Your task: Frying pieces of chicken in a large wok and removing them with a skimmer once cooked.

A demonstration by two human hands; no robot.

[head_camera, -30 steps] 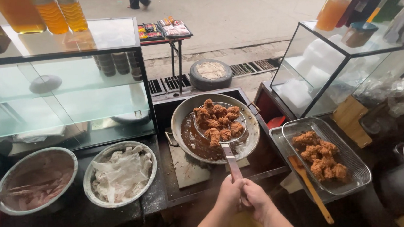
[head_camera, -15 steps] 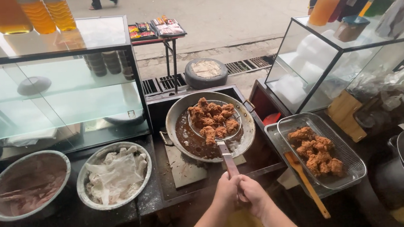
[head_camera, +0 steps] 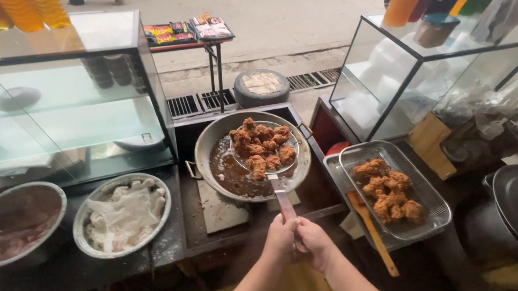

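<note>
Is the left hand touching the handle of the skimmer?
Touching: head view shows left hand wrapped around the skimmer handle, beside the right hand.

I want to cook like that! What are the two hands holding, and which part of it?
Both the left hand and right hand grip the skimmer ladle at the near end of its long handle; its round scoop carries fried chicken pieces over the wok.

Daylight falls on a grey street pavement (head_camera: 285,12) at the far side. Glass display cases (head_camera: 55,101) stand left and right, with a drain grate (head_camera: 205,100) between them.
</note>
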